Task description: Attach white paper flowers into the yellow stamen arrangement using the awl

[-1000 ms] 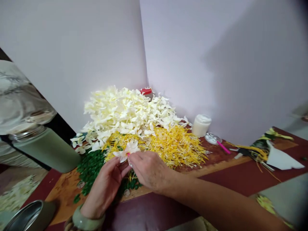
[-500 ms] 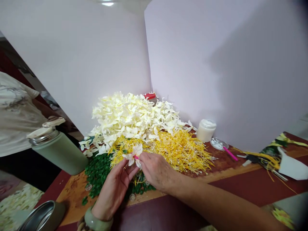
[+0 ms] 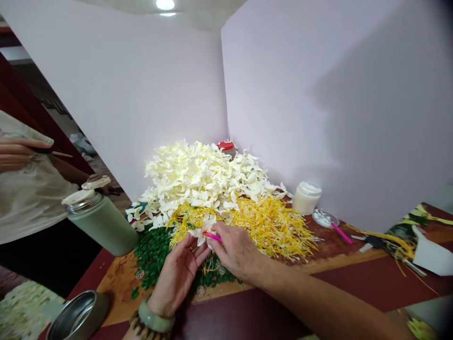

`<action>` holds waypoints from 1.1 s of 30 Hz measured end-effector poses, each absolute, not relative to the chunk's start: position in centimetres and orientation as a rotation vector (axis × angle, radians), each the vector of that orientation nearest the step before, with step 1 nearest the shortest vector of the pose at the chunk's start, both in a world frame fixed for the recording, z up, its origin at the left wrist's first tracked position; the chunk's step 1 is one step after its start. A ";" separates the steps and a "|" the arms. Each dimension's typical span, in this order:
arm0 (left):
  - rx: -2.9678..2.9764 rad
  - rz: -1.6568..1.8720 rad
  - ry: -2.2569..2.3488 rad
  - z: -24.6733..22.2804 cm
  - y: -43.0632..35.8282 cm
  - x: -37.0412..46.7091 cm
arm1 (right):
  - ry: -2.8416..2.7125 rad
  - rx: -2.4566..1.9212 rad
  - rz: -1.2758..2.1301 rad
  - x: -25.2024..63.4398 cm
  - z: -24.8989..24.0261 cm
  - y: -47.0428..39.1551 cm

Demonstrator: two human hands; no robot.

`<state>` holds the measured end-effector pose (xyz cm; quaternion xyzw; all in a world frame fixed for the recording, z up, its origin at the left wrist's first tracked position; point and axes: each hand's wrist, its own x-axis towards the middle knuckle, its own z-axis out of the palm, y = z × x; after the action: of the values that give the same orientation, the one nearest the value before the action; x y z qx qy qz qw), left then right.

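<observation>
While the left hand [image 3: 177,274] holds a white flower [image 3: 207,224] in its fingers, the right hand [image 3: 238,249] has fingers gripping a pink stick [image 3: 213,237] at the flower's center. Flower's over desk [image 3: 348,271], near side of yellow stamens [image 3: 269,226].

far: flower pile [image 3: 201,172] on table [image 3: 354,278]; before it: strand heap [image 3: 271,224]; left: flask [image 3: 106,226]; near left: cup [image 3: 99,312]; right: jar [image 3: 307,200]; in left hand [image 3: 179,271]: flower [image 3: 203,231].

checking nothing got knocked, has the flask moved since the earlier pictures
No: against the table, the flask stands where it was; only the view shifted.
</observation>
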<state>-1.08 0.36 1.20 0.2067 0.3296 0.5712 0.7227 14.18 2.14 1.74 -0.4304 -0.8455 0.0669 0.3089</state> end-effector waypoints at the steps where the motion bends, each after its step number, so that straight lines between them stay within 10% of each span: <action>1: 0.452 1.259 0.732 1.2 0.3 -1.0 | -2.247 -1.132 0.177 14.2 1.6 2.2; 33: 1.361 1.160 1.519 -1.9 1.4 -0.1 | -1.943 -0.977 0.826 19.1 3.2 6.2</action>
<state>-0.07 1.42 -1.91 0.5347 0.5968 0.4559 0.3874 19.13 6.19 3.23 -0.3855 -0.7668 0.3259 0.3965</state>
